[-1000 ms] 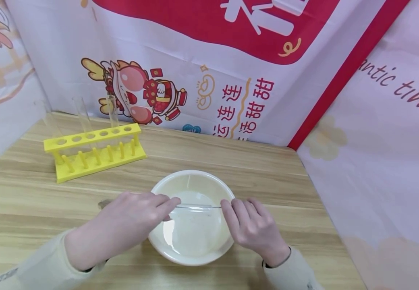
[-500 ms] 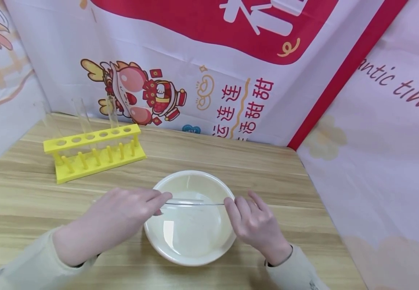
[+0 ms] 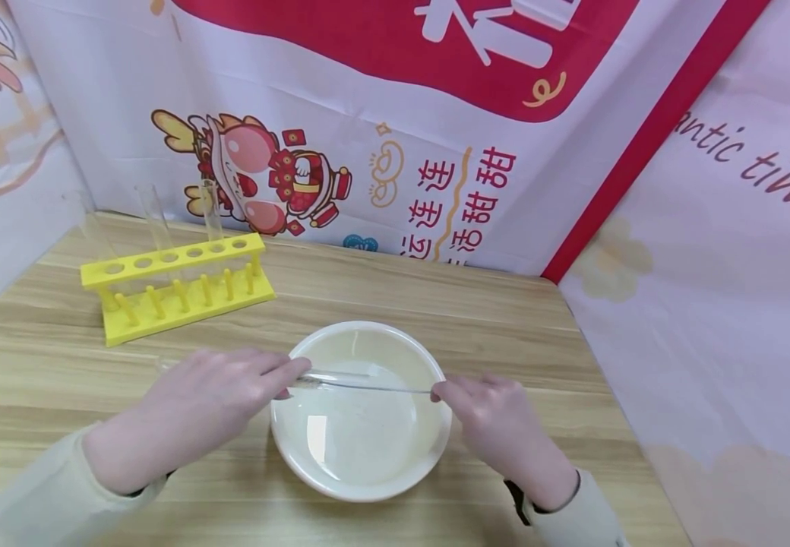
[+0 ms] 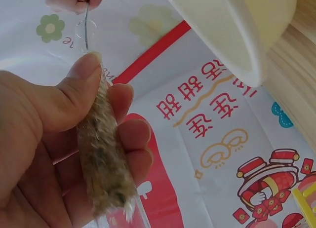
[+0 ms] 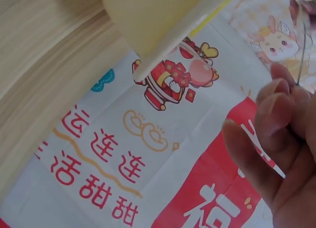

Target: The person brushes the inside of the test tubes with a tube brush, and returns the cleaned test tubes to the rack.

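Observation:
Over the white bowl (image 3: pixel 361 492), my left hand (image 3: pixel 210 410) holds a clear glass test tube (image 3: pixel 343 375) between thumb and fingers. A test tube brush with brown bristles (image 4: pixel 106 159) sits inside the tube, filling the part under my fingers in the left wrist view. From the tube's mouth a thin wire handle (image 3: pixel 388 390) runs to my right hand (image 3: pixel 504 433), which pinches it between thumb and fingertips. In the right wrist view the wire (image 5: pixel 302 55) is only partly seen. The tube's rounded end (image 3: pixel 165 363) shows left of my left hand.
A yellow test tube rack (image 3: pixel 183 304) stands at the back left of the wooden table (image 3: pixel 436 296), with several clear tubes (image 3: pixel 156 216) upright in it. Printed cloth (image 3: pixel 340 83) hangs behind and at the sides.
My left hand has moved left with the tube. The bristles showed left of that hand before; now clear tube shows there. My right hand has shifted slightly right, still on the wire.

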`<state>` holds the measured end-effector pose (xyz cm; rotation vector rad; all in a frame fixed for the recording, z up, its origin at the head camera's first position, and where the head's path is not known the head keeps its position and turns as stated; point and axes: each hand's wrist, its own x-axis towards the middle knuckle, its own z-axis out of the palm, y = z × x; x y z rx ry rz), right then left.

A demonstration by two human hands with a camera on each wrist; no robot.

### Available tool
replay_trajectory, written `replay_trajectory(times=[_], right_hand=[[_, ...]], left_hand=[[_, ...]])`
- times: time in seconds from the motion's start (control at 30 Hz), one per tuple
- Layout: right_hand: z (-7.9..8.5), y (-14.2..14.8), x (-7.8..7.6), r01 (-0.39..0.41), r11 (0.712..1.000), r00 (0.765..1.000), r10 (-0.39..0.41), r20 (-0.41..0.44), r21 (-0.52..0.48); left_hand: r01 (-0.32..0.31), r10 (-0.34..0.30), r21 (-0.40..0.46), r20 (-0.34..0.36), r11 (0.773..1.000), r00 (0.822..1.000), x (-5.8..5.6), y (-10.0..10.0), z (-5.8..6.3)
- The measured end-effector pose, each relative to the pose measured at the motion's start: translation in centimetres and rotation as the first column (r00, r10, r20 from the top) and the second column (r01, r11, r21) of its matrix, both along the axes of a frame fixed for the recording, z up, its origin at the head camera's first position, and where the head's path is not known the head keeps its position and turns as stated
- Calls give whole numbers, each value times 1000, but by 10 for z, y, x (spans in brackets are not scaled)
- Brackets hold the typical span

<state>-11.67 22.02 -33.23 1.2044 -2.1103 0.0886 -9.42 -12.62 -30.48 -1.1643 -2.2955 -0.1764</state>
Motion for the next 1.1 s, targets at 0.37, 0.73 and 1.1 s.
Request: replay_trajectory(times=[0.37, 0.73, 1.1], right_hand=[[10, 19, 9, -21, 999, 952, 30, 305, -33], [12, 38, 11, -94, 993, 885, 117, 451, -74], [11, 51, 12, -132, 986, 842, 166, 513, -102]], left_hand=[[34, -33, 26, -38, 999, 999, -1, -5, -1], [40, -40, 5, -21, 999, 999, -3, -5, 0], [66, -65, 24, -47, 998, 997, -6, -7, -2]])
